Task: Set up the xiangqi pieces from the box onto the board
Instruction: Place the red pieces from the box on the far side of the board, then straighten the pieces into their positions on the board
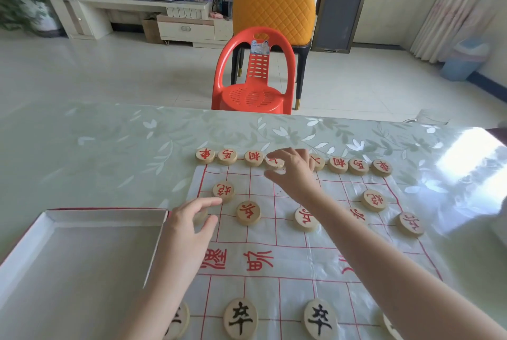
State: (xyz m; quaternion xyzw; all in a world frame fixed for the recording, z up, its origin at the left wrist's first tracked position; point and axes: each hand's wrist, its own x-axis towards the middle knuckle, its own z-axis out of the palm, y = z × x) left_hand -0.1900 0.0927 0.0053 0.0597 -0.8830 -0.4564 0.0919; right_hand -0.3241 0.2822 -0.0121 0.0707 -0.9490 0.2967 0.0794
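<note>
Roughly sixteen red pieces (248,213), three black pieces (240,317), two hands (295,172).

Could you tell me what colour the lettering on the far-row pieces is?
Red, on the far-row pieces; head view.

A table (96,147) under a glossy pale-green cloth with a leaf pattern carries a thin xiangqi board (290,243) (a creased plastic sheet, red grid) at centre-right, and an open box (82,246) at near left.

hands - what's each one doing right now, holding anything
Left hand: fingers curled around a wooden piece at the board's left edge.
Right hand: pinching a wooden piece in the far red row.
</note>
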